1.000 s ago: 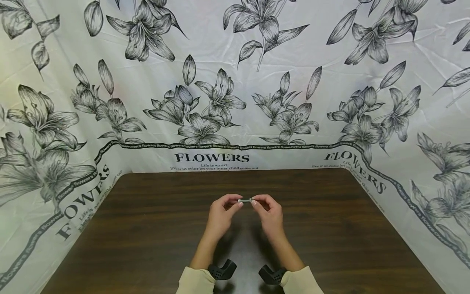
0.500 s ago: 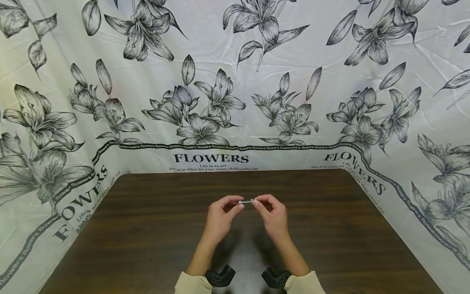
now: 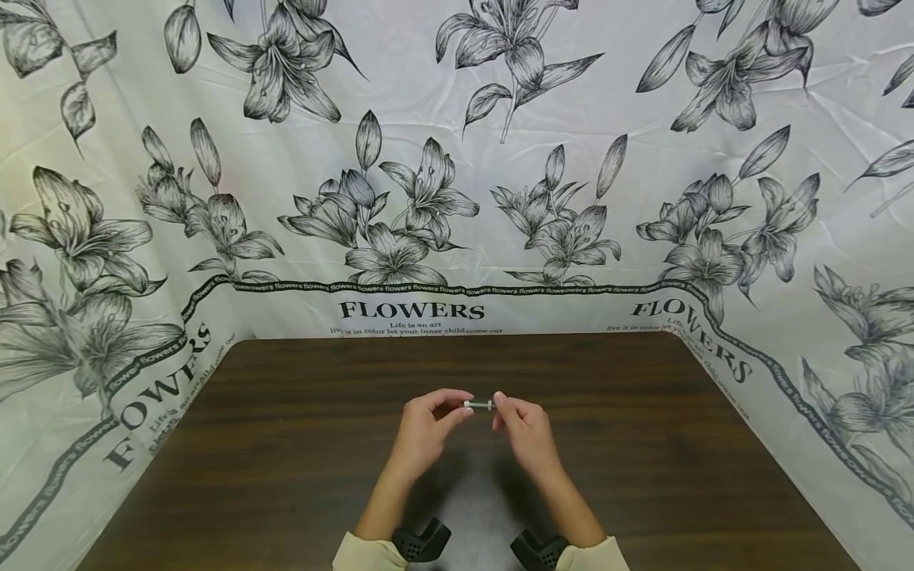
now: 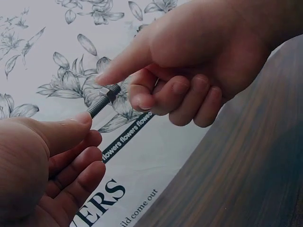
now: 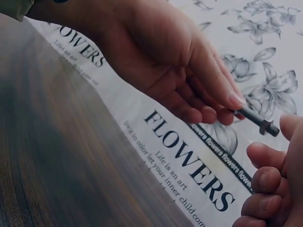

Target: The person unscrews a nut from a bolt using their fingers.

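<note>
Thumb and fingers of my left hand (image 3: 420, 434) pinch a metal bolt (image 4: 98, 106) by its head end, which they hide in the left wrist view. The threaded shank points toward my right hand (image 3: 530, 440). A nut (image 5: 266, 126) sits on the thread close to the bolt's free tip. Around that tip, the right thumb and curled index finger stand apart, with a gap to the nut in both wrist views. The other right fingers are loosely curled. Both hands are raised over the middle of the table, in front of the body.
A dark brown wooden table (image 3: 286, 476) lies under the hands. White cloth (image 3: 500, 309) with black flower drawings and lettering hangs behind it and along both sides. Black wrist mounts (image 3: 421, 541) sit by the cream sleeves (image 3: 367, 553).
The right thumb and fingers have come away from the nut end and the right hand has turned. Both hands and the bolt sit slightly lower in the head view. The left pinch stays.
</note>
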The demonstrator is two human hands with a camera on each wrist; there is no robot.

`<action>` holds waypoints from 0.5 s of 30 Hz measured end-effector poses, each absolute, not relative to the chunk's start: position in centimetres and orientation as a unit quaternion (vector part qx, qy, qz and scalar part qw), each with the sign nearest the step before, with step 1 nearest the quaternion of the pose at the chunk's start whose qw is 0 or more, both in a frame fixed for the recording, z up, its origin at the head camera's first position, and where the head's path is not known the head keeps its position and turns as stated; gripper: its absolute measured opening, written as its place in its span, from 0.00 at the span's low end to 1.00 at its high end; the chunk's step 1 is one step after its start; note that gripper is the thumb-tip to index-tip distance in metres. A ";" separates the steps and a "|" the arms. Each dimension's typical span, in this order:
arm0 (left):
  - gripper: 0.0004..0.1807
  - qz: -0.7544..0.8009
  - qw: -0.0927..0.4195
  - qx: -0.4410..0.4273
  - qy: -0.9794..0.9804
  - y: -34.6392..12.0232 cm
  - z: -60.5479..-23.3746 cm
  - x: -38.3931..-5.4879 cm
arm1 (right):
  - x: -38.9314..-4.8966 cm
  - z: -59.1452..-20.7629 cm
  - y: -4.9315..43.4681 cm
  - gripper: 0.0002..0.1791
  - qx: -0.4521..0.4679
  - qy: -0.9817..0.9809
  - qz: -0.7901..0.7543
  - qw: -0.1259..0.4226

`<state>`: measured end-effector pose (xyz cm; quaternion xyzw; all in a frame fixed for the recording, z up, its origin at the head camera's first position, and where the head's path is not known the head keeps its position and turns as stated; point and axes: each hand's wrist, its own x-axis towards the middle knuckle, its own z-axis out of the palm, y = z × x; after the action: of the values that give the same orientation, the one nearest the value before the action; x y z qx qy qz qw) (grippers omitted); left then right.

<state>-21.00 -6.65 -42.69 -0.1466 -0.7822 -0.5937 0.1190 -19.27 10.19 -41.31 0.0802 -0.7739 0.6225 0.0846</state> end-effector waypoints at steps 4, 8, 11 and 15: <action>0.08 -0.590 0.118 -0.160 -0.783 -6.4 -41.1 -19.8 | -19.3 -41.5 10.1 0.26 0.099 -0.770 0.628 0.064; 0.08 -0.585 0.107 -0.171 -0.785 -6.3 -40.6 -19.4 | -19.3 -41.8 10.0 0.26 0.121 -0.762 0.634 0.058; 0.07 -0.584 0.110 -0.174 -0.785 -6.3 -40.8 -19.4 | -19.4 -42.0 10.0 0.24 0.127 -0.757 0.638 0.065; 0.07 -0.588 0.116 -0.170 -0.782 -6.4 -40.9 -19.5 | -19.6 -42.1 10.0 0.22 0.130 -0.749 0.646 0.072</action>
<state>-19.48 -6.45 -40.90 -0.1703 -0.7824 -0.5877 0.1161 -19.57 9.98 -42.09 0.1296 -0.7488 0.6460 0.0722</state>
